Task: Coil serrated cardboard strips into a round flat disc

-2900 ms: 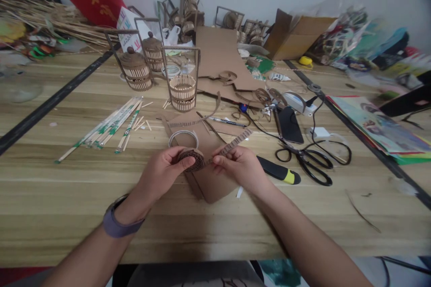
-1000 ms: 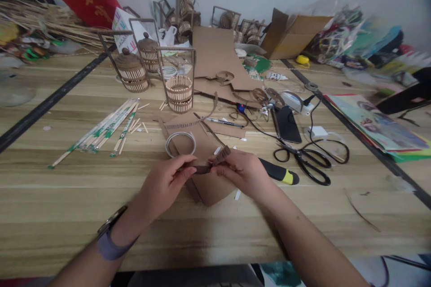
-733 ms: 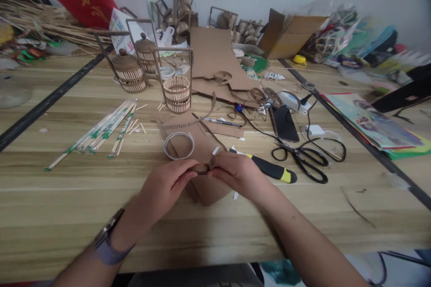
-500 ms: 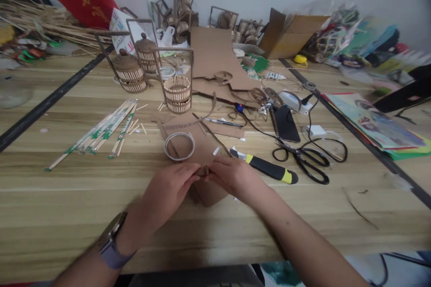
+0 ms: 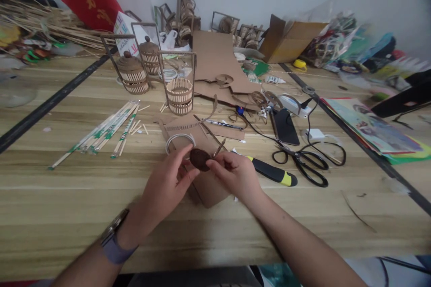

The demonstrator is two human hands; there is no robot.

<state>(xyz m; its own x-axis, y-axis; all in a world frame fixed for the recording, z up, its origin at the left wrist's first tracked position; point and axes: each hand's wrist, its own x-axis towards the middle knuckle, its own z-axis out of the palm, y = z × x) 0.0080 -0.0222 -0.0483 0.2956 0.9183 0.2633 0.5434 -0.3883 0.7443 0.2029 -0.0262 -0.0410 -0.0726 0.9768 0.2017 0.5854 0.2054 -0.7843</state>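
A dark brown round disc [image 5: 200, 160], which looks like a tightly wound cardboard strip, is pinched by its right edge in my right hand [image 5: 237, 172]. A narrow strip end [image 5: 220, 145] rises above those fingers. My left hand [image 5: 168, 179] is at the disc's left side, thumb and index finger apart; whether a fingertip touches it I cannot tell. Below both hands lies a piece of brown cardboard [image 5: 210, 190]. A white ring-shaped coil [image 5: 171, 139] rests just beyond my left fingers. Right of my right hand is a black and yellow utility knife [image 5: 272, 171].
Black scissors [image 5: 308, 161] and a phone [image 5: 285, 126] lie to the right. Packaged chopsticks [image 5: 109, 128] are at the left. Small slatted baskets with tall handles, one open-topped basket [image 5: 179, 95] nearest, stand farther back. A cardboard box [image 5: 299, 42] is at the back right.
The disc has been lifted and tilted, so its flat face now shows. My left fingers have spread from it, while my right hand keeps its pinch.
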